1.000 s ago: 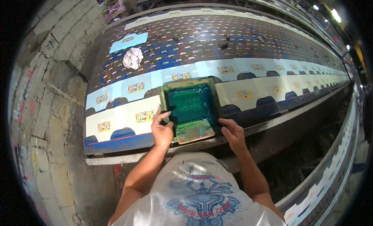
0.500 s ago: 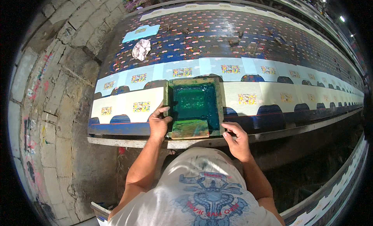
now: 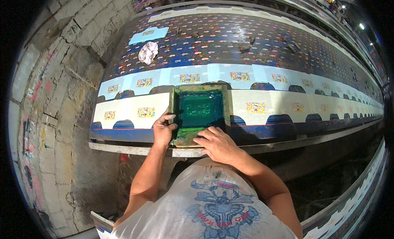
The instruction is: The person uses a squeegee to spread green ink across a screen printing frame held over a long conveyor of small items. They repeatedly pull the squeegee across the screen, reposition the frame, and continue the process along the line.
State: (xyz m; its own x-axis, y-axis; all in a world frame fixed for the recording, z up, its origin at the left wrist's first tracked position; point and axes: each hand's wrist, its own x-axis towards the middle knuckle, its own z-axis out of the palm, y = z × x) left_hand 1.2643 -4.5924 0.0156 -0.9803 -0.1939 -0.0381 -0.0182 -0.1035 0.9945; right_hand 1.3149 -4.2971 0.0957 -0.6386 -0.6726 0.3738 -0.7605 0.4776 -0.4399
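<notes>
A wooden-framed printing screen lies flat over the row of pale yellow cut sheets, with wet green ink spread across its mesh. My left hand grips the frame's left side, thumb on top and fingers around the edge. Inside the near end of the frame rests a green-stained wooden squeegee. My right hand has its curled fingers over the squeegee's right end; the thumb's contact is partly hidden.
Beyond runs a row of light blue printed sheets along the long table. A crumpled white cloth and a blue sheet stack lie farther back on the dark tabletop. The table's near edge passes just before me.
My right hand has moved left from the frame's right side onto the squeegee. The left hand keeps its hold on the frame. The whole view has shifted slightly.
</notes>
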